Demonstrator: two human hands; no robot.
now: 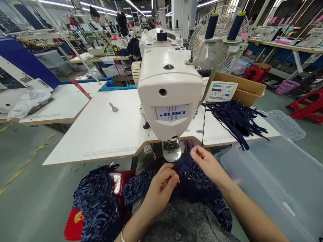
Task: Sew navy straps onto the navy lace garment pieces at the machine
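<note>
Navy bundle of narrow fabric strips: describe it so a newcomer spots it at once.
Find the white JUKI sewing machine, then its white tabletop to the right. In front of the rectangular beige control panel lies the navy bundle of narrow fabric strips. Unlike the patterned navy fabric nearer the camera, it is plain, with loose, splayed ends.

Navy fabric, lighter blue swirls — white machine, blue lettering

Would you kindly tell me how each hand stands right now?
Left hand: closed, pinching the navy garment.
Right hand: closed in a pinch; what it holds cannot be told.
</note>
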